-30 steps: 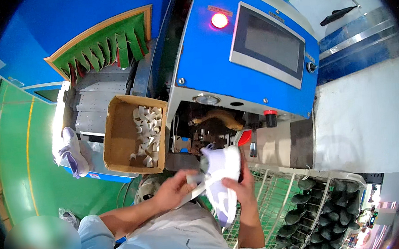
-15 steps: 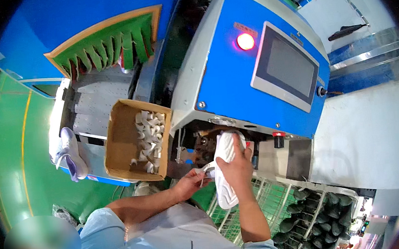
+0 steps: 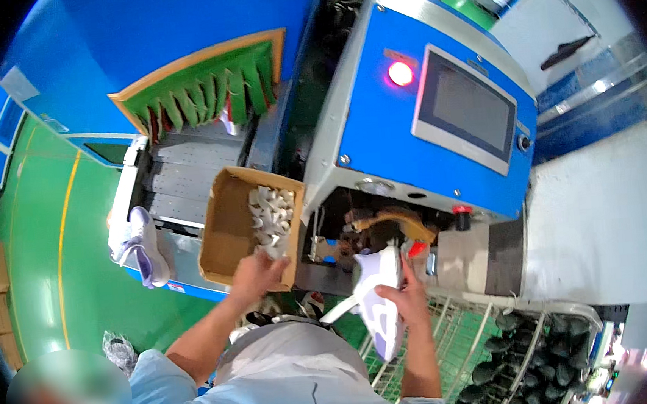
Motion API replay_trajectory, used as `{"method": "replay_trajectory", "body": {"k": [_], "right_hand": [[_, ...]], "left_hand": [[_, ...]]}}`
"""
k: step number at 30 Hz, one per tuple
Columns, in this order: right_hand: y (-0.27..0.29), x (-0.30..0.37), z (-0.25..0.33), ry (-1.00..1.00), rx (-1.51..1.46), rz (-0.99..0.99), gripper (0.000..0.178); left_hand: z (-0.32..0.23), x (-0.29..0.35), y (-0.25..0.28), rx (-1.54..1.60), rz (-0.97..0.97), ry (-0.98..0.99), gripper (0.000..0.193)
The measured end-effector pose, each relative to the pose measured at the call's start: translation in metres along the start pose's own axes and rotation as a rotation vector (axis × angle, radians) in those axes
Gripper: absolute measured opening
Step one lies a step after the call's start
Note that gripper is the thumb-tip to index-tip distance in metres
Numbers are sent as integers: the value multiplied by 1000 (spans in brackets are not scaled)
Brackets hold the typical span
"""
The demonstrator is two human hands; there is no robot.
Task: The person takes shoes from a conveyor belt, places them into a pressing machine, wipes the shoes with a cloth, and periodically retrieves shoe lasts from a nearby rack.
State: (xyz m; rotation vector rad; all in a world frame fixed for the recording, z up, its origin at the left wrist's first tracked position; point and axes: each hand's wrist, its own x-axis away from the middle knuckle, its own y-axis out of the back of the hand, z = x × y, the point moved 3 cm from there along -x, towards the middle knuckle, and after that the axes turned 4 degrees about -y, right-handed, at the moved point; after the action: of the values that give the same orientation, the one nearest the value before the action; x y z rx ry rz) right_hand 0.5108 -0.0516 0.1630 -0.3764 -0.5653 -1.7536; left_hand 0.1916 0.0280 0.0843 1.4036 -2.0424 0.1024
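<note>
Clamping a lavender-and-white sneaker [image 3: 376, 315] in the right hand [image 3: 409, 295], between pale shirt [image 3: 299, 378] and blue machine [image 3: 378, 122].
Partly covered by the thumb [image 3: 386, 293] — white-soled, with a white strip [image 3: 339, 309] jutting left. Reaching over a cardboard box [image 3: 222, 217] of curled white pieces [image 3: 271, 212] with the left hand [image 3: 257, 275]; cannot tell whether with fingers apart or together. Farther — dim, hard to make out inside the machine.
</note>
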Motion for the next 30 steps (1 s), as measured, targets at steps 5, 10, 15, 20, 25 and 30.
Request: {"method": "replay_trajectory", "body": {"k": [5,10,15,20,25,30], "right_hand": [[-5,32,-103,-141,-718,65,66],[21,23,-212,-179,-865,233,57],[21,41,-195,-231,-666,-9,73],[3,50,-105,-85,-607,-144,80],[2,39,-16,115,-342,-199,82],[1,10,24,198,-104,-298,95]], "left_hand": [[-35,37,-35,30,382,-108,69],[-72,92,-99,-244,741,-427,68],[-41,94,-110,-383,581,-719,50],[-43,76,-112,-567,513,-845,37],[-42,59,-124,-153,488,-348,37],[-45,30,-152,196,445,-87,40]]}}
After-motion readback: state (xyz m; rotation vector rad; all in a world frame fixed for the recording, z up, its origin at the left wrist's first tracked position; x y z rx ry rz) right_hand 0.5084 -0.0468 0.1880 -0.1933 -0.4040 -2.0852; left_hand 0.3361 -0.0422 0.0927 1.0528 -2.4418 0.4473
